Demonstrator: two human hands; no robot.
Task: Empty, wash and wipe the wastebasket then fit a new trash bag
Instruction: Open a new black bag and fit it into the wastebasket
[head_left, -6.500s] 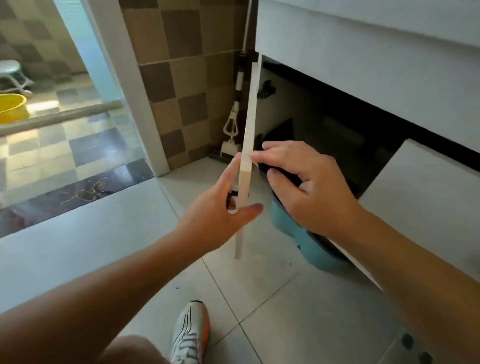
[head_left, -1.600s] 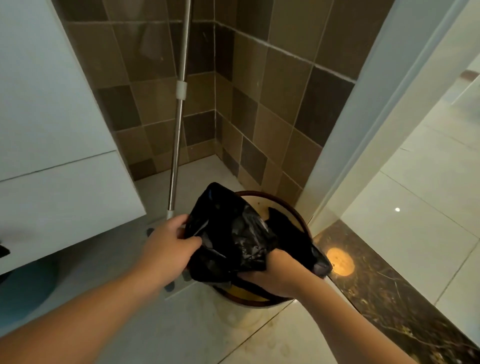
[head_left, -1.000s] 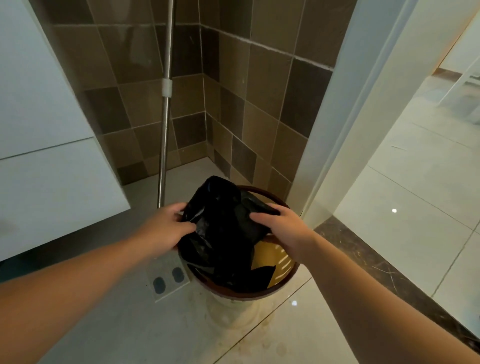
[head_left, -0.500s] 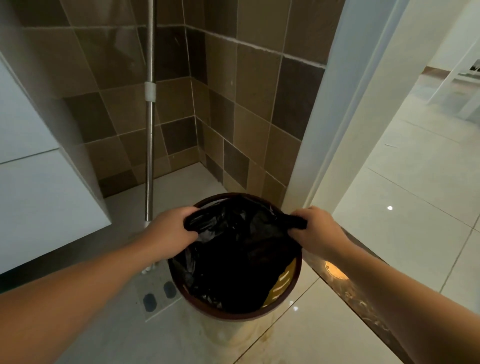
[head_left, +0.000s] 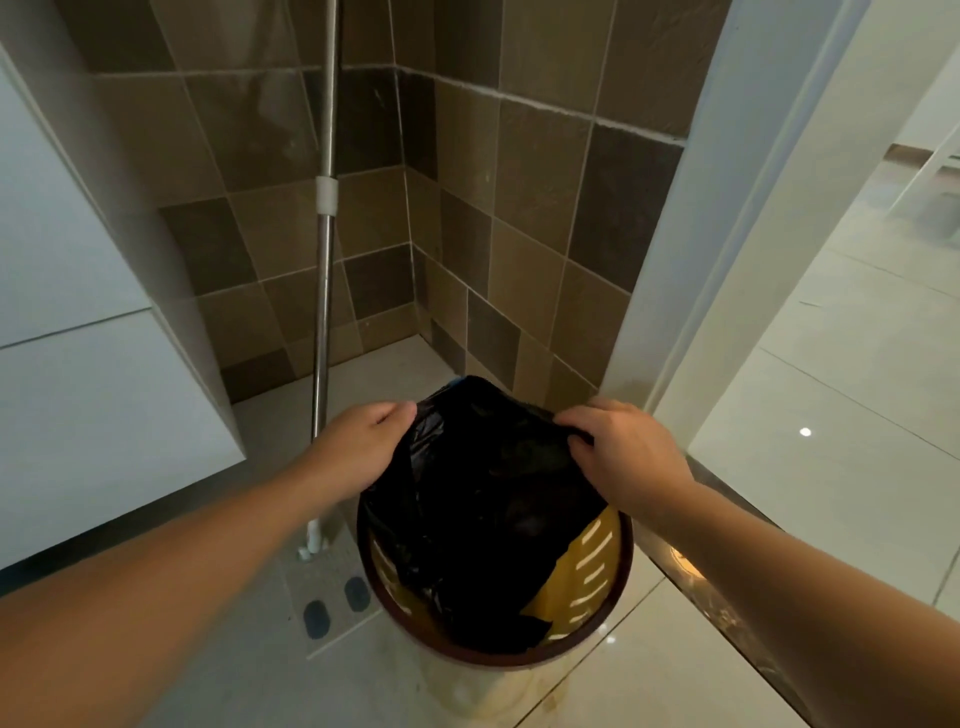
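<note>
Floor (head_left: 519, 696): pale glossy tiles, being lit from the right, with light spots being reflected beyond the right hand.

Walls (head_left: 530, 218): brown and tan tiles, meeting in a corner straight beyond the two hands.

Cabinet (head_left: 78, 395): white, its fronts being seen to the left of the left hand.

Door frame (head_left: 691, 291): white, rising just beyond the right hand; a dark marble threshold (head_left: 727, 592) is running under the right forearm toward the near right.

Mop handle (head_left: 324, 291): metal, being leaned upright beyond the left hand, its foot standing near the left forearm on a flat pad (head_left: 332, 597) with two dark ovals.

Wastebasket (head_left: 498, 639): round, brown-rimmed, yellow slotted inside, standing on the floor directly below both hands, close to the corner and the door frame. Open floor is lying to the near side and out through the doorway on the right.

Trash bag (head_left: 488, 499): black, being held over and partly inside the wastebasket; the near yellow wall is being left uncovered.

Left hand (head_left: 358, 447): fingers being curled onto the bag's left edge, forearm reaching in from the lower left.

Right hand (head_left: 623, 452): fingers being curled over the bag's right edge, pinching it; forearm reaching in from the lower right. The bag's mouth is being stretched between the two hands.
</note>
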